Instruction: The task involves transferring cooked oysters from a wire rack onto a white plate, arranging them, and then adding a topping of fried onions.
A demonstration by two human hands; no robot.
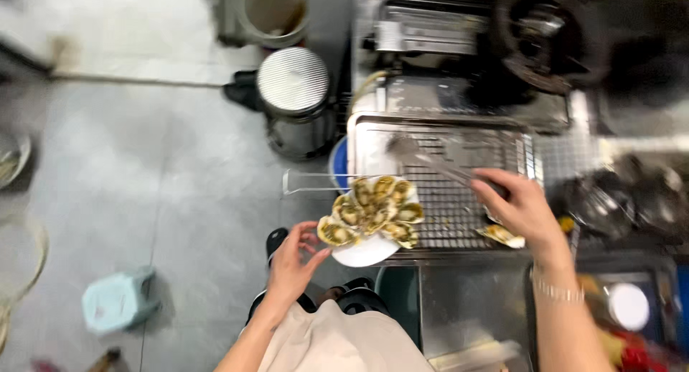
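My left hand holds up a white plate from below its near left edge. Several grilled oysters in their shells are piled on the plate. My right hand grips metal tongs that reach left and away over a wire grill rack in a steel tray. One more oyster lies on the rack just below my right hand. A thin bracelet sits on my right wrist.
A ribbed steel bin and a bucket stand on the grey floor at the left. A pale blue stool is at the lower left. A dark burner is behind the tray, pots at the right.
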